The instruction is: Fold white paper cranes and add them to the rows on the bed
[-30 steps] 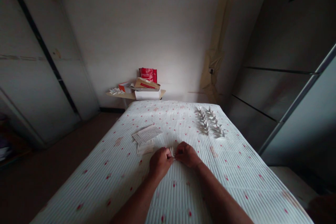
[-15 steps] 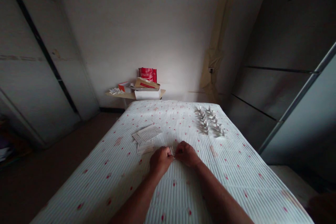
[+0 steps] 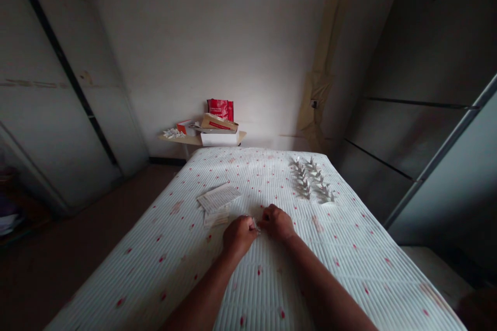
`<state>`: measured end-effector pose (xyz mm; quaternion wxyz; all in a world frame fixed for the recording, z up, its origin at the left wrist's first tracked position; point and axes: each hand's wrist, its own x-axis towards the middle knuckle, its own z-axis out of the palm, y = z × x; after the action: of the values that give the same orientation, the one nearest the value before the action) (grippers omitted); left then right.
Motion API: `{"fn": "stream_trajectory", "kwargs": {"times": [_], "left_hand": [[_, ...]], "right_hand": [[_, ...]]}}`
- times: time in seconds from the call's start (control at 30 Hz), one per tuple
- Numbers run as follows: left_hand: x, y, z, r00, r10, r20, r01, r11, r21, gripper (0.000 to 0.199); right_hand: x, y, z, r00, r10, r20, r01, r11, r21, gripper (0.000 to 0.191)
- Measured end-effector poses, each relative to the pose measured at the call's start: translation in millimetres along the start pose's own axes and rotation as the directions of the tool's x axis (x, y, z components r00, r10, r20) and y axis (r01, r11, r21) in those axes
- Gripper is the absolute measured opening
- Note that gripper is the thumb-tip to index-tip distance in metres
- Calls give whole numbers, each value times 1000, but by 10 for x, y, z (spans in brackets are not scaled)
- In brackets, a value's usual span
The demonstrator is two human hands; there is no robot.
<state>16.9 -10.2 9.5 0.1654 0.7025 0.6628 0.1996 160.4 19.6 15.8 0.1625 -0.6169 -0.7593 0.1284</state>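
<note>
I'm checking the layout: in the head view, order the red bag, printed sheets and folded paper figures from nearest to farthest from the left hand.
From the left hand:
1. Printed sheets, just beyond it, slightly left.
2. Folded paper figures, toward the dotted cloth's far right.
3. Red bag, at the back, beyond the cloth.

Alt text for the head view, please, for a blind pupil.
The left hand holds a small pale paper piece beside the right hand, over a spotted bedcover. Printed sheets lie ahead, left; folded paper figures stand in rows, right.
</note>
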Motion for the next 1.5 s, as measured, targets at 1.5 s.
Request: {"fn": "stream_trajectory", "kwargs": {"times": [1.5], "left_hand": [[-146,-165,49,969,225,-104,-243,946,-213,27]], "right_hand": [[-267,73,-7,982,-181,-55,186,867,462,8]]}}
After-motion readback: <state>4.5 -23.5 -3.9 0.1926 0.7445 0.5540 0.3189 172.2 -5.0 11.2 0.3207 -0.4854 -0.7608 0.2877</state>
